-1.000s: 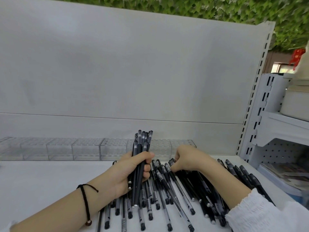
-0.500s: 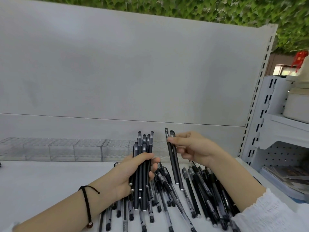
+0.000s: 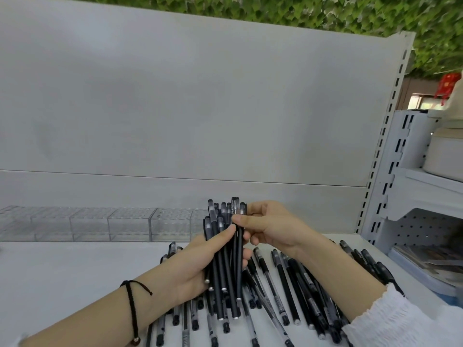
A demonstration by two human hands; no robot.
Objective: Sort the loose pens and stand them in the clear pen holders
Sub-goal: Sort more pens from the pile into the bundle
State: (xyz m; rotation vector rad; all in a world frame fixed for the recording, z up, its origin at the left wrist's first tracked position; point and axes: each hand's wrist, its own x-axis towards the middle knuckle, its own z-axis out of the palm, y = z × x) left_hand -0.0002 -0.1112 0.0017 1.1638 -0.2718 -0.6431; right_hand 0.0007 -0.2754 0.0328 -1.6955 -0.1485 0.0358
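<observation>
a pale grey back panel (image 3: 175, 108) fills most of my head view, topped by a strip of green leaf wall (image 3: 325, 11). below it runs the white bench (image 3: 62, 284), and at the right edge i see a white slotted shelf unit (image 3: 426, 196).

a row of clear pen holders (image 3: 100, 224) stands at the back of the bench against the panel, on the left side; i see no pens standing in the boxes that show.

the loose pens (image 3: 288, 291), black with some clear barrels, lie spread flat on the bench in front of the person, from centre to right, partly under both forearms.

the left hand (image 3: 195, 269) is raised above this heap, and its fingers (image 3: 225, 234) are curled round a bundle of pens (image 3: 226, 259), gripping it near the middle so that it stands almost upright, caps up. the right hand (image 3: 273, 229), coming out of a white gathered sleeve (image 3: 400, 321), meets the bundle from the right. its fingers (image 3: 246, 219) pinch the pens at the bundle's upper right edge, thumb on the side facing me. the two hands are just beside each other, with the bundle between them.

a thin black cord bracelet (image 3: 132, 314) circles the left wrist.
</observation>
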